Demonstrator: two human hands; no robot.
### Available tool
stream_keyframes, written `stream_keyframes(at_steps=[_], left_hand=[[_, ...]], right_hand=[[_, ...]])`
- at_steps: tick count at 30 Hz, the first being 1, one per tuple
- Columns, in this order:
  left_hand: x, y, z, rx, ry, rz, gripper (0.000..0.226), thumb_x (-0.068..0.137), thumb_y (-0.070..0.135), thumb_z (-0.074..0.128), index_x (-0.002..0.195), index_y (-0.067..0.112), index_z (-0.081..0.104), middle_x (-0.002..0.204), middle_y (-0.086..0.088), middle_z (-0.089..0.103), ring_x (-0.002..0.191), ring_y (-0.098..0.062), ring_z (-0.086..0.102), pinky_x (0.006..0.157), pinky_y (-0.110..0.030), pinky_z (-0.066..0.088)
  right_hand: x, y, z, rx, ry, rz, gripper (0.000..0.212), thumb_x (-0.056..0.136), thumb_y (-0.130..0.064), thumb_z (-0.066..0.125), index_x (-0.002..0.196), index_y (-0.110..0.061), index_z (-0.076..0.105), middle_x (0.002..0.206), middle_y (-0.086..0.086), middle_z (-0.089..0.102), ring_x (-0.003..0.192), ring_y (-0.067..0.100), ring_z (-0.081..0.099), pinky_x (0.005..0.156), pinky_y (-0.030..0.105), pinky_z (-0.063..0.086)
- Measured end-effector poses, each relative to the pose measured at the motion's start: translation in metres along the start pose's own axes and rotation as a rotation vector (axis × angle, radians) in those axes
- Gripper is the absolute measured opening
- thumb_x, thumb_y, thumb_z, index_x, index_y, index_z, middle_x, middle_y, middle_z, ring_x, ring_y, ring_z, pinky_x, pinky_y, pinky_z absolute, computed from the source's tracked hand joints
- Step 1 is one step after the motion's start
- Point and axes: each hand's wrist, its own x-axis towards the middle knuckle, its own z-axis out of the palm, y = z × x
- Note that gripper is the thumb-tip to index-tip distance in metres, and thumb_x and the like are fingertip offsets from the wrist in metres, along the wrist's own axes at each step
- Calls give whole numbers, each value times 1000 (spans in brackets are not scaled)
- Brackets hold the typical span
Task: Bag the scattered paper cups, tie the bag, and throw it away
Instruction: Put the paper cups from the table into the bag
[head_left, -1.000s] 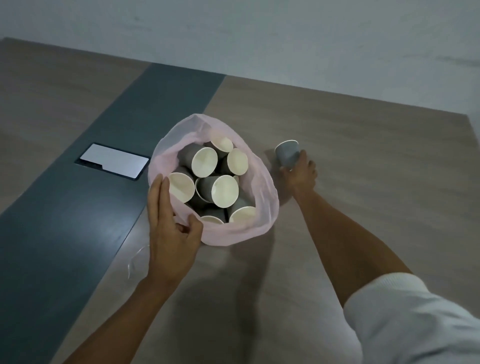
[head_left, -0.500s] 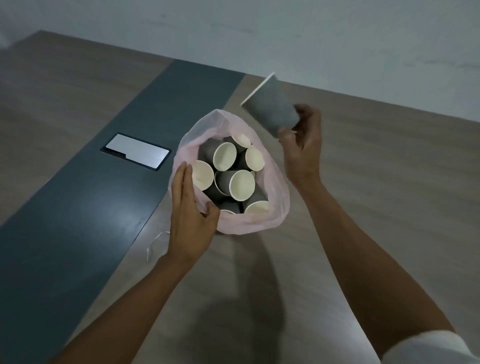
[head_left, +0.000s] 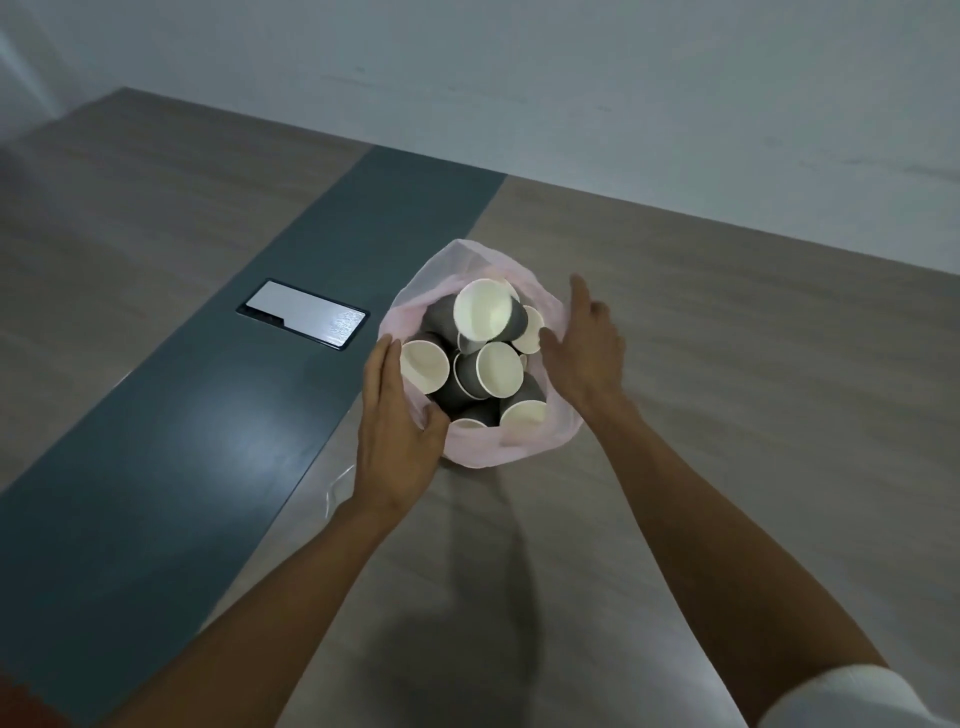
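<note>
Where the wood-grain counter (head_left: 727, 364) meets its dark grey strip (head_left: 182, 441), a thin, crinkled pink plastic bag (head_left: 498, 447) stands open, heaped with grey paper cups (head_left: 488, 364) (cream inside, round-rimmed, tilted every way). The left hand (head_left: 395, 431) pinches the bag's near-left rim, thumb curled inside. The right hand (head_left: 587, 348) hovers at the right rim, its grip loose and holding nothing.

- Lower cups (head_left: 470, 413) in the bag (head_left: 498, 449) are buried under the upper ones.
- Right sleeve (head_left: 852, 701) is cut off by the bottom edge.
- Right hand (head_left: 587, 348) is blurred.
</note>
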Motion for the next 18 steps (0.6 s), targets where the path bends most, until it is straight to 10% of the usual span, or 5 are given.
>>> stream_keyframes(at_steps=[3, 6, 9, 12, 18], left_hand=[[4, -2, -7, -48, 107, -22, 50, 92, 12, 67, 140, 13, 53, 147, 9, 43, 126, -14, 54, 100, -34, 52], [13, 1, -17, -243, 190, -238, 30, 86, 6, 71, 112, 19, 62, 125, 4, 48, 87, -20, 68, 67, -36, 62], [28, 3, -27, -543, 187, -616, 57, 77, 0, 72, 118, 22, 39, 98, -7, 55, 56, -10, 61, 57, -29, 54], [50, 2, -42, -804, -1, -892, 37, 79, -9, 65, 105, 11, 48, 81, -10, 51, 49, -12, 45, 44, -20, 40], [69, 16, -85, -614, -207, -789, 17, 82, 14, 75, 79, 13, 59, 56, 0, 41, 40, -10, 32, 36, -17, 24]], right_hand=[[5, 1, -6, 178, 71, 110, 19, 103, -21, 44, 110, -9, 57, 109, 13, 65, 100, 36, 62, 79, 40, 48], [0, 0, -13, 357, 146, 139, 26, 106, -23, 40, 95, -6, 57, 89, 4, 61, 85, 28, 59, 71, 34, 41], [-12, -5, -27, 434, 196, 172, 37, 108, -32, 36, 100, -6, 62, 92, 3, 63, 85, 23, 59, 74, 33, 43], [-28, -12, -45, 452, 240, 214, 40, 107, -35, 34, 107, -11, 66, 101, 2, 67, 92, 23, 61, 83, 36, 49], [-75, -26, -92, 423, 387, 264, 39, 106, -34, 34, 102, -13, 66, 100, 4, 70, 93, 26, 64, 85, 39, 51]])
